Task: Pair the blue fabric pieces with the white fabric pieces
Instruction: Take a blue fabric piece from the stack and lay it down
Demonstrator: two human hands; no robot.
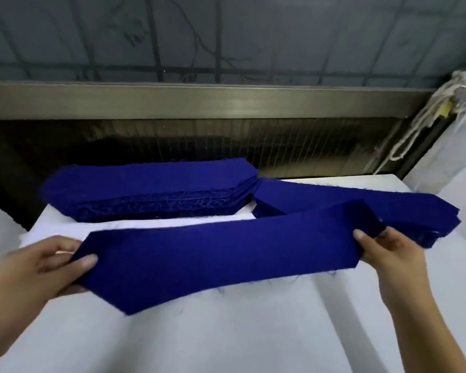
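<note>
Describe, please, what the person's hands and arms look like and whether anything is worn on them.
Both are bare. The left hand and right hand show no gloves, rings or markings, and the visible nails are short and plain. The left forearm and right forearm carry no sleeve, watch or bracelet within the frame.

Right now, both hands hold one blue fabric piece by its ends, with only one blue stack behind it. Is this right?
No: the head view shows two stacks behind it, a left stack and a right stack. The left hand and right hand do hold the blue fabric piece by its ends.
</note>
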